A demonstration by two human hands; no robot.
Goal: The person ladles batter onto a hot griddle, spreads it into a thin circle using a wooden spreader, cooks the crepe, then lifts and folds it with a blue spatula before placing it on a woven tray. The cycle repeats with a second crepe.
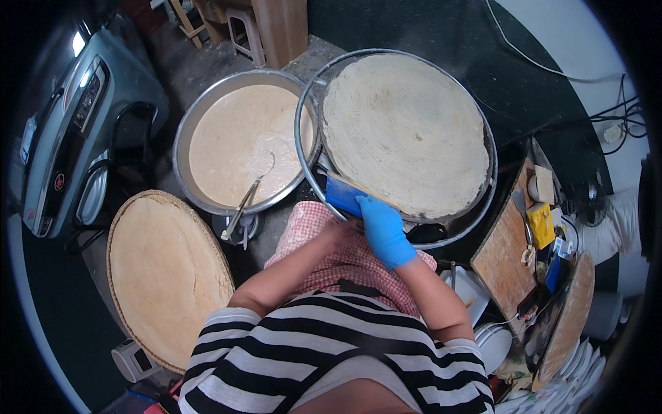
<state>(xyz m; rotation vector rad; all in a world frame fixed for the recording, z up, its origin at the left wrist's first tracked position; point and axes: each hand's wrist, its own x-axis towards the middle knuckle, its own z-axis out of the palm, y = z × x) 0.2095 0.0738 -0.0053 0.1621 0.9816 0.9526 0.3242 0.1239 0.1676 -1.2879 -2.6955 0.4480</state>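
One blue scraper (343,196) juts leftward from right fingers (367,207) gripping it; hold unclear for left fingers (343,230).

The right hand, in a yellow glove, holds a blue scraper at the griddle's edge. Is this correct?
No: the head view shows a blue glove, not yellow, on the right hand, which holds a blue scraper at the edge of the griddle.
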